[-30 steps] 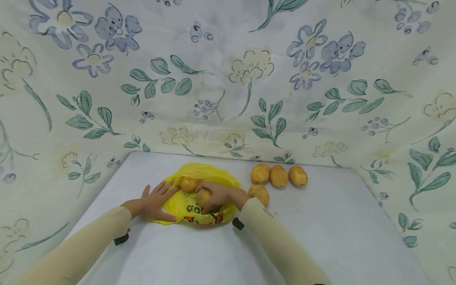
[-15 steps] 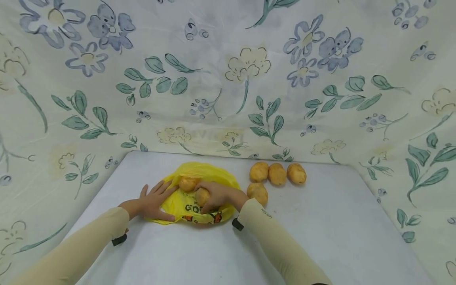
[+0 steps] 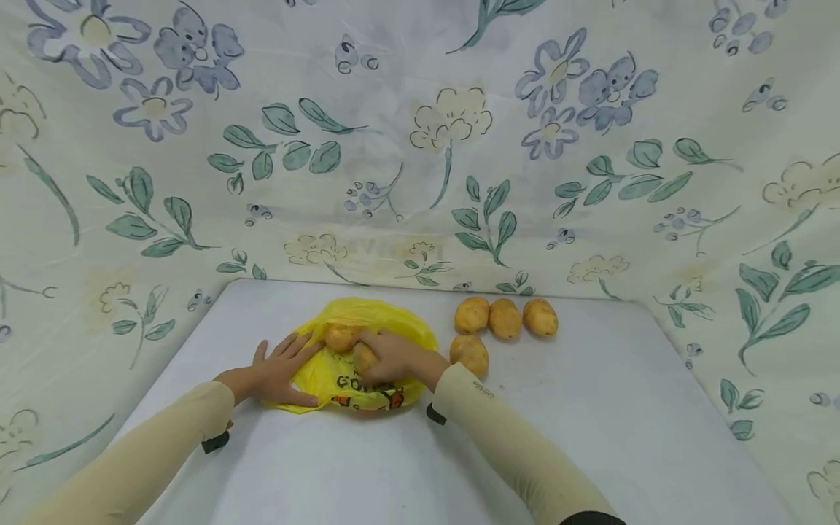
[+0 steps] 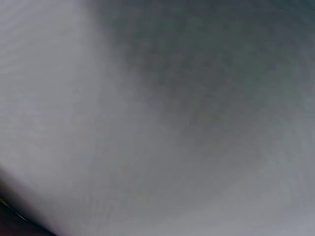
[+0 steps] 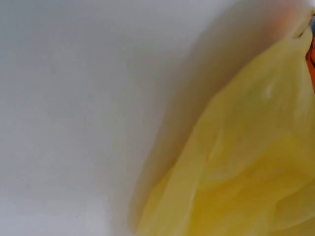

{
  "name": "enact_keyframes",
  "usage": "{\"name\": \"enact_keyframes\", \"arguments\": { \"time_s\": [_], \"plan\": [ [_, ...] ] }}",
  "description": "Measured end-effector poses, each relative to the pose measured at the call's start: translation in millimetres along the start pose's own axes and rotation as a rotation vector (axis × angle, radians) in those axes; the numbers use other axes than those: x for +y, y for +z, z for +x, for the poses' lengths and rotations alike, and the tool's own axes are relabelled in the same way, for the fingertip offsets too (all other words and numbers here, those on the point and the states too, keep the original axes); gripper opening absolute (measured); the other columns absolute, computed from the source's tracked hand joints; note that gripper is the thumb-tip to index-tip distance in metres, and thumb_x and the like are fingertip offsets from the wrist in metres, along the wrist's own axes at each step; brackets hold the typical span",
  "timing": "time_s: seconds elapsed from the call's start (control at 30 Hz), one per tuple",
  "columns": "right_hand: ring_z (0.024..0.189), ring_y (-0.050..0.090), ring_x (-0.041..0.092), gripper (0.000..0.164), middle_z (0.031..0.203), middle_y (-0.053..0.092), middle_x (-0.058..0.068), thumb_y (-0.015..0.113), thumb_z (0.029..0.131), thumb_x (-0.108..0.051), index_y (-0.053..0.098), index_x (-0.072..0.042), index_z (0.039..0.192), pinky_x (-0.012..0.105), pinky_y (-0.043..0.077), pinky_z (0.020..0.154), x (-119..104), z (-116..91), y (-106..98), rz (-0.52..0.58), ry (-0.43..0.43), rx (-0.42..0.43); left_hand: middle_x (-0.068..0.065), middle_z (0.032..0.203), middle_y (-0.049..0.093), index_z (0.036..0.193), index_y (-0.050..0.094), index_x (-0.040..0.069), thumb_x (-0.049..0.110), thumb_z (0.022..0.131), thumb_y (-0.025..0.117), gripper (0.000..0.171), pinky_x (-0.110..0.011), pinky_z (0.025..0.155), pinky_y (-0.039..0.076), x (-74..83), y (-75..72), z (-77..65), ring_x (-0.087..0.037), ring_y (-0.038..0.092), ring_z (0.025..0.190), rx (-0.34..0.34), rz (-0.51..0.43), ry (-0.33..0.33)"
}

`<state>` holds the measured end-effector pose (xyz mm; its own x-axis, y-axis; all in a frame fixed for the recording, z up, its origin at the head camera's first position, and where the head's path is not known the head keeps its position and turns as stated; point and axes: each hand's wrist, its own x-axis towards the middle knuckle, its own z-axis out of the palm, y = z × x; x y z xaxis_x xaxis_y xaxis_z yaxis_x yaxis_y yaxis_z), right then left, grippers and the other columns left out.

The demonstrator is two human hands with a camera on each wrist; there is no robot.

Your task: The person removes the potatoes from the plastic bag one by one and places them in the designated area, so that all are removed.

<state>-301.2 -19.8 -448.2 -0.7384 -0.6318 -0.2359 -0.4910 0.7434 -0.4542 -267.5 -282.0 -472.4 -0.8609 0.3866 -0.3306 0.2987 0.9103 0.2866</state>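
A thin yellow plastic bag (image 3: 377,312) with dark lettering and orange print lies spread on the table, its mouth facing the person. My left hand (image 3: 274,373) rests on the bag's left edge with fingers straight and spread. My right hand (image 3: 396,356) reaches into the bag and grips a potato (image 3: 364,358), its fingers partly covering it. Just behind that one, a second potato (image 3: 340,338) lies inside the bag. Only the yellow bag's side (image 5: 241,167) fills the right of the right wrist view. Neither hand shows clearly in the wrist views.
Three potatoes stand in a row at the back right, among them a middle potato (image 3: 505,319). Another potato (image 3: 469,355) lies in front of the row, close to the right forearm. The white table (image 3: 590,408) backs onto a floral cloth (image 3: 420,182).
The right hand has shifted slightly left with the gripped potato, covering more of it. The left hand stays in place on the bag. The head view has panned a little.
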Motion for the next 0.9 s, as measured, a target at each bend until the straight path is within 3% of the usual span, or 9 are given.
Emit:
{"name": "enact_keyframes", "arguments": {
  "time_s": [0.1, 0.27, 0.4, 0.63, 0.9],
  "plan": [
    [0.099, 0.054, 0.014, 0.065, 0.125, 0.058, 0.003, 0.076, 0.081, -0.041, 0.045, -0.032, 0.138, 0.031, 0.048, 0.084, -0.6, -1.0, -0.2, 0.017, -0.02, 0.007, -0.021, 0.165, 0.004, 0.157, 0.021, 0.011, 0.074, 0.073, 0.069, 0.116, -0.079, 0.106, -0.008, -0.2, 1.2, -0.5, -0.05, 0.0, 0.148, -0.003, -0.006, 0.004],
    [0.097, 0.056, 0.011, 0.064, 0.119, 0.059, -0.005, 0.08, 0.079, -0.041, 0.049, -0.031, 0.134, 0.027, 0.048, 0.083, 3.7, -2.5, 2.9, 0.167, -0.047, -0.005, -0.022, 0.165, 0.004, 0.157, 0.022, 0.011, 0.074, 0.072, 0.069, 0.116, -0.08, 0.105, -0.009, 1.2, 2.1, -0.4, -0.05, 0.001, 0.148, -0.01, -0.013, 0.005],
    [0.101, 0.056, 0.009, 0.07, 0.126, 0.057, -0.005, 0.083, 0.078, -0.041, 0.047, -0.028, 0.138, 0.025, 0.049, 0.087, 6.1, -4.7, 0.4, 0.258, -0.088, 0.002, -0.021, 0.165, 0.004, 0.158, 0.021, 0.012, 0.075, 0.073, 0.068, 0.116, -0.079, 0.105, -0.008, 1.2, 0.8, 2.0, -0.05, 0.001, 0.148, 0.002, 0.006, 0.009],
    [0.107, 0.055, 0.016, 0.078, 0.134, 0.049, 0.0, 0.086, 0.077, -0.026, 0.041, -0.028, 0.14, 0.031, 0.049, 0.092, 5.2, -12.9, -11.0, 0.551, -0.052, -0.078, -0.019, 0.166, 0.002, 0.158, 0.021, 0.013, 0.076, 0.073, 0.067, 0.116, -0.08, 0.105, -0.009, 0.8, -1.6, 6.5, -0.05, 0.0, 0.149, 0.003, 0.005, 0.019],
    [0.103, 0.057, 0.017, 0.082, 0.123, 0.052, -0.001, 0.09, 0.069, -0.019, 0.041, -0.031, 0.133, 0.03, 0.05, 0.089, 3.7, -12.7, -4.2, 0.629, -0.041, -0.101, -0.02, 0.165, 0.003, 0.157, 0.022, 0.012, 0.075, 0.073, 0.068, 0.115, -0.081, 0.104, -0.007, -2.2, 2.8, 0.3, -0.051, 0.001, 0.148, 0.019, 0.002, 0.015]
  ]
}}
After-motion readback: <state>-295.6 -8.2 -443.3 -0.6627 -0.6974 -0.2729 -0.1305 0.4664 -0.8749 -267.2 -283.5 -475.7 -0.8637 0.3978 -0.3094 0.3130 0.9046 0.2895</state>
